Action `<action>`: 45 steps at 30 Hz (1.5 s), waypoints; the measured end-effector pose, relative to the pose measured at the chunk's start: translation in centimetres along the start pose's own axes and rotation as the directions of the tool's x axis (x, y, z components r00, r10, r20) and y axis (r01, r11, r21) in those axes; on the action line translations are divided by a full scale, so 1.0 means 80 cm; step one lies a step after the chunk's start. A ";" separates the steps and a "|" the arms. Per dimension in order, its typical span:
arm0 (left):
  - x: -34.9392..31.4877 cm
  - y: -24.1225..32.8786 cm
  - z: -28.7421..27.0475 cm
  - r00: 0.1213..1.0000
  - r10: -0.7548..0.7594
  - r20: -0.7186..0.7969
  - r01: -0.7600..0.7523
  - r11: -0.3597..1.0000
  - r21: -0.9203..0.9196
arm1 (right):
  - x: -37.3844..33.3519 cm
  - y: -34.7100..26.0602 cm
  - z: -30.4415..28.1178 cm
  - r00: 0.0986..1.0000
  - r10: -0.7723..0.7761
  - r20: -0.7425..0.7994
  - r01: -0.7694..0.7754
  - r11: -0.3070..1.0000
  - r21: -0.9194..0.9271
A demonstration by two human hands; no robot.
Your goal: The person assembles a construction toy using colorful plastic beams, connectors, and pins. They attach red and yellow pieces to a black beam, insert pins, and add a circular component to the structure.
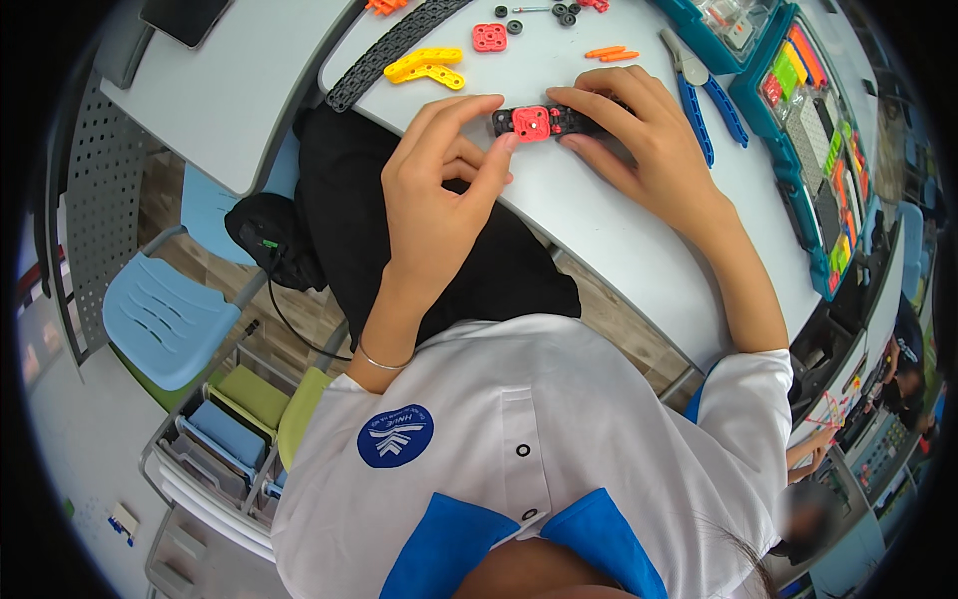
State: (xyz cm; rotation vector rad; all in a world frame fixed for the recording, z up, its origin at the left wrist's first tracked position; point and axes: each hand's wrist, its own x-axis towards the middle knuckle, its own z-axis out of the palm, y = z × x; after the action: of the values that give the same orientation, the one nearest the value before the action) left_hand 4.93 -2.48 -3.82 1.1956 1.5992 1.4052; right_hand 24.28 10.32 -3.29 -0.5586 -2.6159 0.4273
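Between my two hands, over the near edge of the white table, is a black toy-building assembly with a red square piece [531, 124] on it. My left hand [436, 185] pinches its left end, index finger above and thumb below at the red piece. Around the right part of its black section [574, 121] my right hand [644, 135] is closed, hiding that end. Farther left lie yellow angled beams [427, 66]. Beyond the assembly are a loose red square plate [489, 38] and several small black wheels [567, 14].
Blue-handled pliers [699, 95] and orange pegs [611, 53] lie past my right hand. A teal case [808, 150] of coloured parts stands at the right. A curved black track [384, 55] runs along the left. Blue chairs [170, 314] and black cloth [369, 200] are at lower left.
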 end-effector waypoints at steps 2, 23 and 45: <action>0.002 -0.003 -0.004 0.996 0.063 -0.065 -0.060 0.997 0.046 | 0.001 0.000 0.001 1.000 0.003 -0.005 -0.003 1.000 -0.005; 0.031 -0.040 -0.038 0.901 0.402 -0.162 -0.188 0.699 0.689 | -0.001 0.008 0.007 0.989 0.009 -0.147 -0.002 0.999 0.048; 0.027 -0.042 -0.042 0.905 0.396 -0.155 -0.186 0.696 0.693 | -0.002 0.010 0.010 0.986 0.033 -0.166 -0.044 0.997 -0.068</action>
State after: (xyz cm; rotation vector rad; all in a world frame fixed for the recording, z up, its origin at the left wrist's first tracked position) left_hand 0.44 -1.61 -6.33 1.7881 2.3322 1.2664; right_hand 24.29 10.80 -4.32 -0.6408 -2.4727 0.2869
